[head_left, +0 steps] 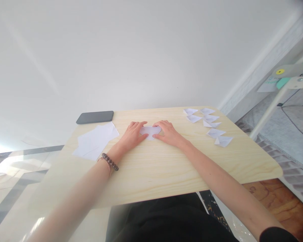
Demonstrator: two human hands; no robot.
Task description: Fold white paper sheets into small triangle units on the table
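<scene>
A small piece of folded white paper (150,133) lies on the middle of the table, its lower edge coming to a blunt point. My left hand (135,134) grips its left end, thumb at the lower edge and fingers at the upper edge. At the right end, my right hand (166,132) holds it the same way. Parts of both paper ends are hidden by my fingers. Dark beads circle my left wrist.
Loose white paper sheets (96,139) overlap on the left of the wooden table (151,171). Behind them lies a dark phone (95,117). Several folded paper shapes (210,118) stand in two rough columns at the right. A white wall (141,60) rises behind the table.
</scene>
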